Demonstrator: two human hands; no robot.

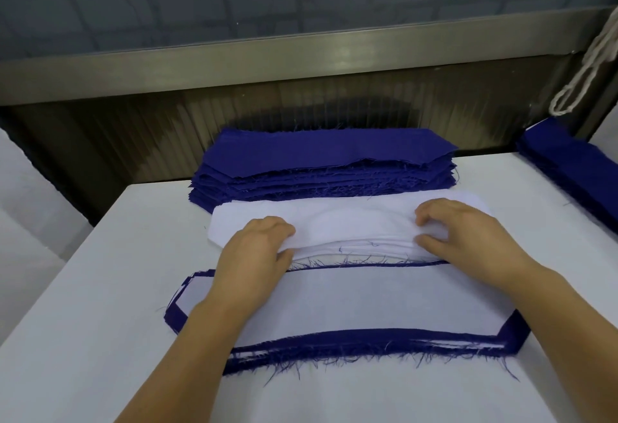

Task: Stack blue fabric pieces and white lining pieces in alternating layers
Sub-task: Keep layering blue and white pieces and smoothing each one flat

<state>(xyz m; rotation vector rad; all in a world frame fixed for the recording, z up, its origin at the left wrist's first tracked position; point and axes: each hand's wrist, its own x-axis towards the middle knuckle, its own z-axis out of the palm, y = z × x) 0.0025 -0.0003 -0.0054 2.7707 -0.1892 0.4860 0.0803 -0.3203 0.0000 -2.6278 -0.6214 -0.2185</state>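
Both hands, left (pixel 257 248) and right (pixel 468 232), pinch the top lining (pixel 351 222) off the white pile at 12 o'clock of the stack (pixel 368 302); next, probably separate one piece cleanly.

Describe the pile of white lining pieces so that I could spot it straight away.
Start at the white table. Behind the layered stack nearest the person, and in front of the tall pile of blue pieces, lies the white lining pile. Both hands, left and right, pinch its near edge, and it alone shows no blue border.
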